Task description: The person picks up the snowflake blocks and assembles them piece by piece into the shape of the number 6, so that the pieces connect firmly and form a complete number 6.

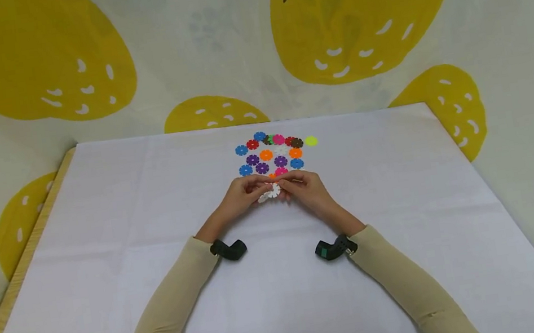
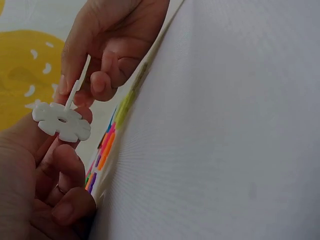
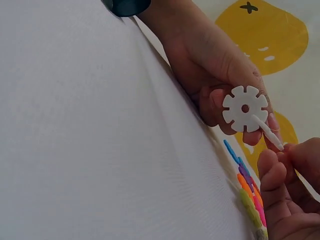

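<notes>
The step in hand looks like joining two slotted building discs edge to edge, above the worktop [image 1: 107, 268] and just on the near side of the loose pieces. The left grip [image 1: 244, 194] pinches the first white snowflake disc [image 2: 62, 121] between thumb and finger, near its rim. The right grip [image 1: 307, 188] pinches the second white snowflake disc [image 3: 270, 135], which stands edge-on and crosswise to the first. From both wrist views the second disc's edge meets the first one's rim at what seems to be a slot; whether the slots are fully engaged I cannot tell.

As I judge it, the next move calls for keeping the two discs square to each other, lining slot with slot, and pushing evenly until they seat. The left grip should serve as the steady side while the right presses inward; a skewed push could make the rim slip out or twist in the fingers. A light tug afterwards would show whether the joint holds.

Beyond the hands lie further discs in a loose cluster, among them an orange disc [image 1: 266, 155], a purple disc [image 1: 280, 161] and a blue disc [image 1: 245, 170], with a yellow-green disc [image 1: 311, 141] at the right end. All these are within easy reach.
</notes>
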`<state>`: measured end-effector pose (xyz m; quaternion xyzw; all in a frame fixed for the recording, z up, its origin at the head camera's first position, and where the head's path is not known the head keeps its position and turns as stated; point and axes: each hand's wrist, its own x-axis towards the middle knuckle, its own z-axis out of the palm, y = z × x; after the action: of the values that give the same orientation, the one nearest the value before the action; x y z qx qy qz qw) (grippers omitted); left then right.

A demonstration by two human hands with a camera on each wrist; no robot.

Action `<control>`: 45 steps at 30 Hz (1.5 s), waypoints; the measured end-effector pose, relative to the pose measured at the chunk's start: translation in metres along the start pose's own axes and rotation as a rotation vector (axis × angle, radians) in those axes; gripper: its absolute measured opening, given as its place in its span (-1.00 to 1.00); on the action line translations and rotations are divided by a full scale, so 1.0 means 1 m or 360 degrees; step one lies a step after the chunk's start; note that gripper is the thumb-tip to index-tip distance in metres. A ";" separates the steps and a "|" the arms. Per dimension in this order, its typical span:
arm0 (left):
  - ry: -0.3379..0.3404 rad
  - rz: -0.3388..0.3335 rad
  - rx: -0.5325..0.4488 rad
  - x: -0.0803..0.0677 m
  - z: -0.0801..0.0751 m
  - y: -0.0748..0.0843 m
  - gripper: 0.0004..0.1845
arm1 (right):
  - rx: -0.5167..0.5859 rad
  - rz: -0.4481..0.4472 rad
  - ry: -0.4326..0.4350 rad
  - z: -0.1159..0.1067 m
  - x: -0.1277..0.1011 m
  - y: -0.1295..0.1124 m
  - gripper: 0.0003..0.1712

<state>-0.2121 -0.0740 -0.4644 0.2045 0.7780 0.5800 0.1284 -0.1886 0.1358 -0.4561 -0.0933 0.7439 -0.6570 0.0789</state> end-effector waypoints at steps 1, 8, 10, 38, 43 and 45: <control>0.0006 0.0003 0.0005 0.000 0.000 0.000 -0.70 | -0.0008 0.0004 0.0023 -0.001 0.000 0.000 -0.69; -0.0004 -0.0014 0.0014 0.001 0.000 -0.002 -0.71 | -0.0193 0.0010 0.0210 -0.006 0.000 0.002 -0.72; -0.0014 -0.0040 0.0009 0.000 0.000 -0.003 -0.70 | -0.0260 -0.0011 0.0203 -0.007 0.000 0.005 -0.73; 0.0016 -0.0155 -0.0019 0.003 0.000 -0.004 -0.69 | -0.0649 -0.0194 -0.0006 -0.019 0.005 0.007 -0.69; 0.0006 -0.0147 0.0003 0.003 -0.001 -0.003 -0.69 | -0.0506 -0.0125 0.0056 -0.019 0.006 0.008 -0.71; 0.0003 -0.0135 0.0020 0.004 -0.001 -0.003 -0.70 | -0.0443 -0.0078 0.0053 -0.019 0.006 0.008 -0.70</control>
<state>-0.2164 -0.0739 -0.4669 0.1715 0.7898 0.5693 0.1508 -0.1995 0.1536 -0.4616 -0.1106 0.8266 -0.5506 0.0369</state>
